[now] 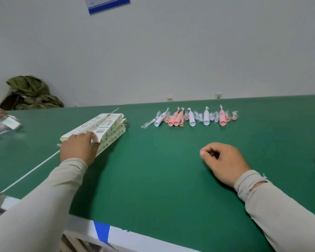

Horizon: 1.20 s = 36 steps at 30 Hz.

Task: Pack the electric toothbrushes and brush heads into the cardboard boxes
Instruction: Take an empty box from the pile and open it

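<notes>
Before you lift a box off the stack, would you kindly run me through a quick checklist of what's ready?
1. Left hand on the stack of flat boxes: ok, fingers rest on its near end.
2. One box separated from the stack: cannot tell.
3. Right hand free: ok, loosely curled on the green table, holding nothing.
4. Toothbrushes in reach: ok, lined up beyond, pink and white.
5. Brush heads still bagged: cannot tell.
</notes>
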### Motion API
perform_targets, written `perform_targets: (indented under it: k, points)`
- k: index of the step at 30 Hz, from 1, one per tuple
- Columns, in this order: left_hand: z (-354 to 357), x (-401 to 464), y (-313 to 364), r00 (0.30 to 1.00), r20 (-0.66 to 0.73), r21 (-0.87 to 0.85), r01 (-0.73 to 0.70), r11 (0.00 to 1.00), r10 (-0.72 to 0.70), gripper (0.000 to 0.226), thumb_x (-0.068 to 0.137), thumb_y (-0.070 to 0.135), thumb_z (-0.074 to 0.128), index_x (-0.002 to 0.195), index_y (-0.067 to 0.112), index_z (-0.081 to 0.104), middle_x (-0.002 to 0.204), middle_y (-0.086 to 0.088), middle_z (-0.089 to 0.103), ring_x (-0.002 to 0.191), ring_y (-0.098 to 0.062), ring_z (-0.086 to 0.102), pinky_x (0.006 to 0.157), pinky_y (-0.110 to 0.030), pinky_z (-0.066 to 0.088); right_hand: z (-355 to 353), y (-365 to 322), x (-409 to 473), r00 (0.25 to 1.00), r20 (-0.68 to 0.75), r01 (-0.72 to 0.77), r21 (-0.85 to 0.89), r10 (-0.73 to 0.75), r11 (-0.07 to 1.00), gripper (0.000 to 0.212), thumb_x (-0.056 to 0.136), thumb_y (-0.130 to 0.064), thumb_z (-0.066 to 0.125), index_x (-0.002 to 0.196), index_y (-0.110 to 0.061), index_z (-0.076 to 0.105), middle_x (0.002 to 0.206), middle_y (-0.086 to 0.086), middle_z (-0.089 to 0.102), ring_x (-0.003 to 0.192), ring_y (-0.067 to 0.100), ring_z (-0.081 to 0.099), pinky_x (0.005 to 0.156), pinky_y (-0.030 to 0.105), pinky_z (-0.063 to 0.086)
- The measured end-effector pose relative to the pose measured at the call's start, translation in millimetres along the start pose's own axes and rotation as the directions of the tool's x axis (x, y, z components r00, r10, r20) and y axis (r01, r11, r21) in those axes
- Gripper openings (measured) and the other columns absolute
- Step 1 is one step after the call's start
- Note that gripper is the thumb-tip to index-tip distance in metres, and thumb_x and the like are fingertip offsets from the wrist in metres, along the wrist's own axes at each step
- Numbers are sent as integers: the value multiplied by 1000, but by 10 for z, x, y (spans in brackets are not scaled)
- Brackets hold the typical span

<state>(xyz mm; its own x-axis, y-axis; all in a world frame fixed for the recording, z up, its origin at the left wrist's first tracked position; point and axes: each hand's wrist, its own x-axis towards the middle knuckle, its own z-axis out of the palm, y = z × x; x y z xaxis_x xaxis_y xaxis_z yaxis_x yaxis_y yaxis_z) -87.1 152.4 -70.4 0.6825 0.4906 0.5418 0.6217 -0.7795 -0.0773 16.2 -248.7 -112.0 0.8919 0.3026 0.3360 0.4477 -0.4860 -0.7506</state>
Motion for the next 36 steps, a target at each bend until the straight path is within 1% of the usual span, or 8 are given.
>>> perform_targets:
  k: [3,6,10,12,14,19,27,36]
  points:
    - [-78,-26,54,993,-119,16,12,1000,-10,27,98,30,46,90,16,68,85,-10,67,76,-35,59,67,-36,44,8,-9,-8,1000,-5,7,-3,-7,1000,17,88,-27,69,72,-31,69,68,-21,67,66,1,61,67,22,47]
    - [-289,-107,238,945,-208,-438,142,888,-254,30,98,28,46,73,13,52,65,-3,48,64,-32,46,59,-34,36,-6,-26,-17,999,-43,12,24,-11,1000,16,88,-27,68,72,-30,69,69,-24,66,62,3,58,64,22,46]
    - [-639,-316,939,916,38,-976,121,184,-400,25,98,20,54,74,11,56,74,-8,64,67,-23,62,56,-33,47,20,-100,-25,996,-87,27,181,-12,983,13,88,-24,70,76,-27,71,73,-18,69,63,2,58,62,14,46]
    - [-742,-471,1438,923,304,-932,236,-276,-237,18,97,8,54,79,13,58,80,-9,68,63,-15,67,52,-28,52,49,-159,-34,999,-39,-16,372,33,928,12,91,-23,70,79,-23,72,75,-11,72,60,0,59,61,14,48]
    - [-792,-635,1936,896,442,-795,373,-478,-35,17,96,1,50,92,11,62,87,-9,72,63,-15,69,53,-22,53,53,-211,-42,990,33,-129,560,134,819,11,94,-28,66,87,-21,71,82,-1,75,61,7,63,55,21,49]
    - [-828,-908,2808,805,501,-694,594,-407,319,38,92,-8,40,126,-2,56,115,-21,70,95,-31,73,73,-32,61,-114,-164,44,950,12,-214,753,311,623,27,100,-37,55,88,-16,64,66,-3,70,55,11,59,49,22,43]
    - [-598,-1021,3121,671,333,-735,625,-264,662,37,100,-9,38,128,7,57,122,-18,69,108,-26,69,98,-42,55,-396,97,181,876,-12,-257,835,483,487,25,99,-24,55,92,-8,72,76,9,73,50,14,59,52,30,47]
    - [-456,-917,2865,784,78,-993,114,-20,616,13,93,15,69,81,18,66,72,2,70,65,-7,61,66,-24,49,-262,121,223,887,156,-296,915,436,274,28,101,-23,47,112,-5,65,97,15,77,70,21,73,51,29,53]
